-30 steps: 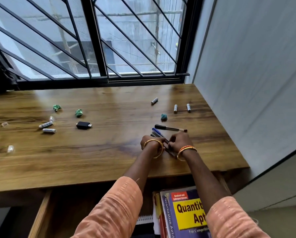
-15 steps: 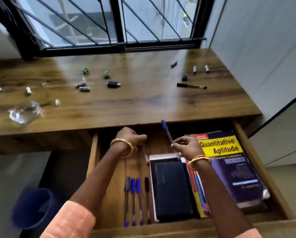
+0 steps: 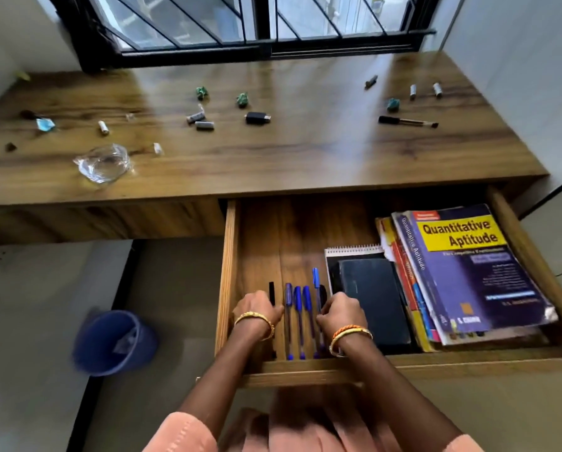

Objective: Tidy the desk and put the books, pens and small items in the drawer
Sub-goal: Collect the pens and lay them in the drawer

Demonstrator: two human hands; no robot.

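The wooden drawer [image 3: 229, 275] stands pulled out under the desk [image 3: 305, 151]. Inside lie a row of blue pens [image 3: 297, 308], a spiral notepad with a dark notebook [image 3: 372, 298] on it, and stacked books topped by "Quantitative Aptitude" [image 3: 465, 265]. My left hand [image 3: 257, 309] rests on a black pen [image 3: 271, 293] at the row's left end. My right hand [image 3: 341, 313] is closed on a blue-capped pen [image 3: 315, 280] at the row's right end. One black pen [image 3: 406, 121] lies on the desk at the right.
Small items are scattered on the desk: green crumpled bits [image 3: 242, 99], batteries [image 3: 204, 125], a black adapter [image 3: 257, 118], a crumpled clear wrapper [image 3: 103, 163]. A blue bin [image 3: 113, 342] stands on the floor at the left. A barred window runs along the back.
My hands left the desk top with pens and came down into the open drawer. They have moved toward the drawer's front, now at the row of pens.
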